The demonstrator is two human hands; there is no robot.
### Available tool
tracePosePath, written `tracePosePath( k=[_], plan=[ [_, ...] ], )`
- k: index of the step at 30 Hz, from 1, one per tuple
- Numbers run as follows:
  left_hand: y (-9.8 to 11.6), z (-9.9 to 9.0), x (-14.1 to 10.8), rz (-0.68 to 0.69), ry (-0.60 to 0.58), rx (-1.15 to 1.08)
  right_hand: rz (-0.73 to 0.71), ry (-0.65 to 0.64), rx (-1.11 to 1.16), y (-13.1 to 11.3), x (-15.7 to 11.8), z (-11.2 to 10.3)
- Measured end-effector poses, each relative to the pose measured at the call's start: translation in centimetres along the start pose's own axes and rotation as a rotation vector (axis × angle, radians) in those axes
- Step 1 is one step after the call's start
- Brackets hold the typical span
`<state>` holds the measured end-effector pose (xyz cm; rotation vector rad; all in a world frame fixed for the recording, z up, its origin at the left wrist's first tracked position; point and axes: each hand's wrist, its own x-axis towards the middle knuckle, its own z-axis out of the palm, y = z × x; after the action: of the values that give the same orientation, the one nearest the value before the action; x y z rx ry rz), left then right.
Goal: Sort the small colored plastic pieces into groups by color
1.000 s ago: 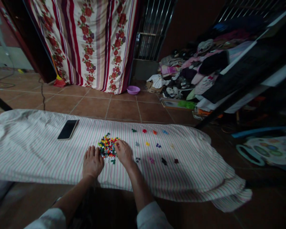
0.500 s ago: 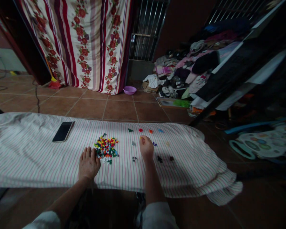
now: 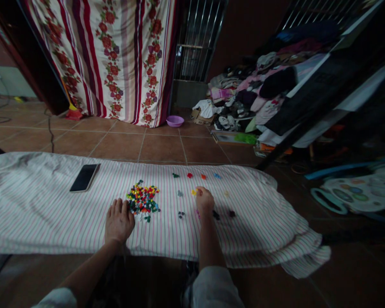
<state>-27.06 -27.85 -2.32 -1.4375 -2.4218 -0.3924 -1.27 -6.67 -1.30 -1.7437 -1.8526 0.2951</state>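
Observation:
My left hand [image 3: 119,220] lies flat on the striped cloth, fingers stretched out. Its fingertips touch the left edge of a mixed pile of small coloured plastic pieces [image 3: 143,199]. My right hand [image 3: 205,200] is closed, with its fingers curled together just right of a small yellow group [image 3: 194,192]. Whether anything sits between those fingers is hidden. Around it lie small sorted groups: green [image 3: 176,175], red [image 3: 189,175], orange [image 3: 203,176], light blue [image 3: 217,175], grey [image 3: 180,193], dark grey [image 3: 181,214], beige [image 3: 226,193], dark brown [image 3: 232,213]. Purple and black groups are partly covered by my right arm.
A phone [image 3: 84,177] lies on the cloth [image 3: 51,214] left of the pile. Beyond the cloth, a purple basin [image 3: 175,121] stands on the tiled floor before a flowered curtain [image 3: 125,64]. Clothes [image 3: 244,94] are heaped at the back right, behind a dark slanting bar.
My right hand has moved slightly right and down, away from the yellow pieces, which now show beside it. The dark blue group is now hidden by it. My left hand stays put.

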Motion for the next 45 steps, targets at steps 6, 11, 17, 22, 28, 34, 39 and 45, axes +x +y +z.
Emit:
tracePosePath(
  k=[6,11,17,22,28,34,39,45],
  plan=[
    [-0.1,0.1,0.0,-0.012,0.022,-0.049,-0.079,-0.016,0.037,0.4,0.0,0.6],
    [0.0,0.1,0.0,-0.023,0.030,-0.117,-0.141,-0.021,0.079,0.6,0.0,0.9],
    [0.1,-0.1,0.0,-0.024,0.005,-0.095,-0.134,0.006,0.099,0.2,0.1,1.1],
    [0.1,-0.1,0.0,-0.032,0.000,-0.076,-0.120,-0.058,0.083,0.1,0.2,0.9],
    [0.2,-0.2,0.1,-0.026,0.002,-0.081,-0.132,-0.007,0.098,-0.2,0.1,0.4],
    [0.2,-0.3,0.1,-0.031,0.006,-0.089,-0.203,0.026,0.132,-3.2,-0.7,0.3],
    [0.1,-0.2,0.0,-0.026,0.002,-0.091,-0.394,-0.177,0.191,-7.2,-3.2,1.2],
    [0.2,-0.4,0.1,-0.025,-0.003,-0.064,-0.561,-0.386,0.181,-10.7,-6.2,2.2]
  ],
)
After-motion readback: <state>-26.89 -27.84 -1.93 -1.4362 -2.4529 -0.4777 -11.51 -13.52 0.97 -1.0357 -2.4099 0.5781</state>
